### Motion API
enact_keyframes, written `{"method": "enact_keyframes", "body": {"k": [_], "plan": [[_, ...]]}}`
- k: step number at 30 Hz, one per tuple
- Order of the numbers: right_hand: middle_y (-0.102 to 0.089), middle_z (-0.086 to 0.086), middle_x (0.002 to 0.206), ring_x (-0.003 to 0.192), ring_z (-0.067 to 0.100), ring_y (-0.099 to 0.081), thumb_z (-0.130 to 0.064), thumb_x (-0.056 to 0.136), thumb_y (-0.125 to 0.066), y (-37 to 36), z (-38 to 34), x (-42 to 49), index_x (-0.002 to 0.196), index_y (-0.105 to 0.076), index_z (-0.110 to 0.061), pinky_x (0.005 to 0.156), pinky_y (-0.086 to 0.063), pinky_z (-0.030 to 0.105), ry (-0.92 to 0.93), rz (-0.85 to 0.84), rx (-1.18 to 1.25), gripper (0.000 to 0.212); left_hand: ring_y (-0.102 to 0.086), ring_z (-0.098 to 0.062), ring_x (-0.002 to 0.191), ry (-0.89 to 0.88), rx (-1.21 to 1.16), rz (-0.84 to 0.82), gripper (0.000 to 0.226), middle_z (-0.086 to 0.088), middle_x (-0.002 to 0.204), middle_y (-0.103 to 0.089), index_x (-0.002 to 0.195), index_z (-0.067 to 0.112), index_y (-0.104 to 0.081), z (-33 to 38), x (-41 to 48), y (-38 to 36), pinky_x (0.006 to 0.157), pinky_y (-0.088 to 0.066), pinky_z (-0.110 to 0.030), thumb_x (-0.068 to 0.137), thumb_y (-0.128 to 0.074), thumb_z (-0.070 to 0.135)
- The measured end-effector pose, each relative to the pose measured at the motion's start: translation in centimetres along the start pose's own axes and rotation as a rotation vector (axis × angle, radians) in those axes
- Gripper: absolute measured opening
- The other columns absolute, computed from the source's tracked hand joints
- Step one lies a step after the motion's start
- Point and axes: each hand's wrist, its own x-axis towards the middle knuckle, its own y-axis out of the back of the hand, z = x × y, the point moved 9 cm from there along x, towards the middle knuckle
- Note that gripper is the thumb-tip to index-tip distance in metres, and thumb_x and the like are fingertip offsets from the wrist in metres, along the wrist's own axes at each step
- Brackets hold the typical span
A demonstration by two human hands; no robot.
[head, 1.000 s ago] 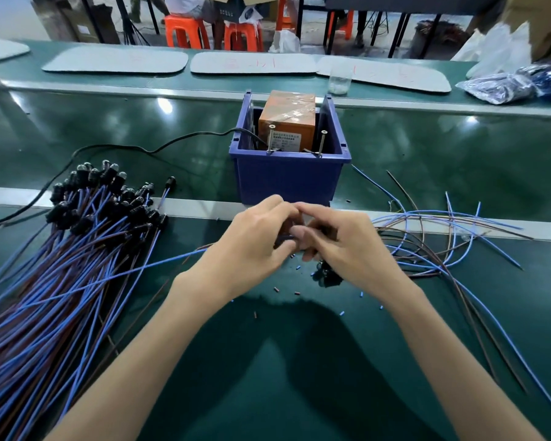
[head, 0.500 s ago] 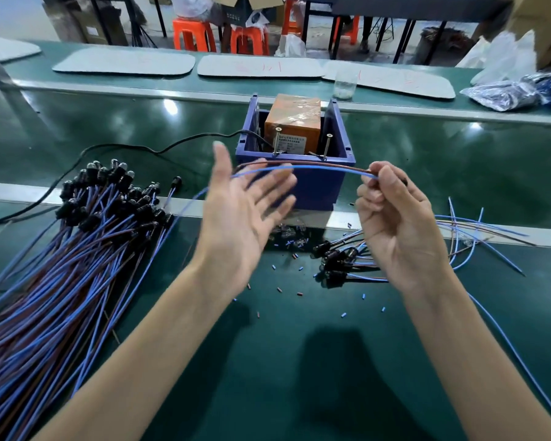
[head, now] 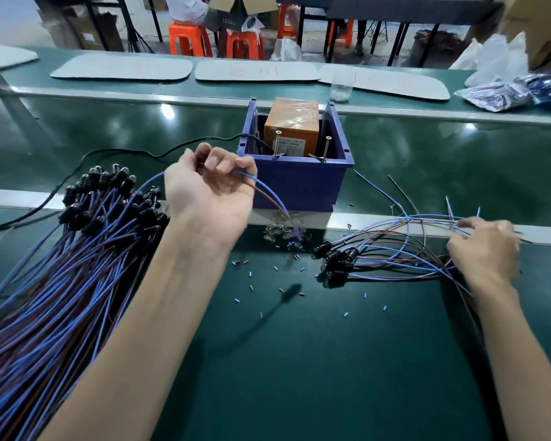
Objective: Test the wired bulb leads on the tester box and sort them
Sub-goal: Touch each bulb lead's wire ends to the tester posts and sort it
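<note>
I see a glossy green belt [head: 427, 160], a matt blue plastic bin [head: 299, 186], shiny tape [head: 299, 106] over the orange tester box [head: 291, 128], and bare metal screws [head: 277, 143].

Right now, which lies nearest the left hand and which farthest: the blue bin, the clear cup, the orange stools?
1. Blue bin: just right of the left hand, which holds a lead.
2. Clear cup: on the far bench, behind the bin.
3. Orange stools: on the floor beyond that bench.
</note>
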Motion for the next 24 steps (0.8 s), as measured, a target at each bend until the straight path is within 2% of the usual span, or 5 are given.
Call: {"method": "enact_keyframes", "body": {"k": [12, 14, 17, 20, 24], "plan": [[-0.067, 0.019, 0.098, 0.084, 0.027, -0.063, -0.015, 0.085, -0.067, 1.8, -3.6, 0.7, 0.097, -0.072, -0.009, 0.078, -0.047, 0.027, 0.260, 0.175, 0.206, 0.015, -0.044, -0.014, 0.039, 0.062, 0.081, 0.010, 0.047, -0.005, 0.051, -0.050, 0.077, 0.007, -0.053, -1.5, 0.4, 0.3, 0.056, -0.041, -0.025, 0.104, -0.021, 0.026], [-0.071, 0.011, 0.097, 0.076, 0.004, -0.063, -0.012, 0.084, -0.069, -0.4, -5.7, 1.1, 0.102, -0.071, -0.013, 0.077, -0.044, 0.008, 0.266, -0.050, 0.487, 0.018, -0.044, -0.014, 0.038, 0.063, 0.075, 0.021, 0.047, -0.005, 0.050, -0.049, 0.077, 0.007, -0.053, -1.6, 0.6, 0.7, 0.056, -0.040, -0.025, 0.104, -0.021, 0.026], [-0.068, 0.000, 0.097, 0.082, 0.010, -0.063, -0.010, 0.087, -0.067, -2.7, -8.1, -0.1, 0.113, -0.067, -0.018, 0.079, -0.050, 0.019, 0.211, -0.279, 0.794, 0.027, -0.042, -0.014, 0.038, 0.087, 0.059, 0.039, 0.046, -0.005, 0.050, -0.048, 0.076, 0.006, -0.052, -1.8, 0.7, 1.2, 0.056, -0.038, -0.026, 0.104, -0.021, 0.025], [-0.065, -0.011, 0.069, 0.062, 0.003, -0.052, -0.015, 0.082, -0.072, -2.5, -11.1, -3.2, 0.084, -0.074, -0.022, 0.056, -0.042, 0.015, 0.352, -0.466, 0.792, 0.008, -0.037, -0.014, 0.038, 0.106, -0.056, 0.038, 0.043, -0.004, 0.050, -0.044, 0.073, 0.005, -0.050, -2.1, 0.7, 1.3, 0.056, -0.034, -0.027, 0.103, -0.022, 0.021], [-0.073, -0.002, 0.082, 0.066, 0.007, -0.055, -0.045, 0.071, -0.074, -4.0, -14.7, -13.6, 0.097, -0.076, -0.025, 0.061, -0.043, 0.021, 0.660, -1.343, 0.449, 0.032, -0.034, -0.015, 0.038, 0.064, -0.253, -0.029, 0.040, -0.005, 0.050, -0.041, 0.071, 0.007, -0.046, -2.1, 0.6, 0.8, 0.054, -0.034, -0.028, 0.101, -0.023, 0.018]]}}
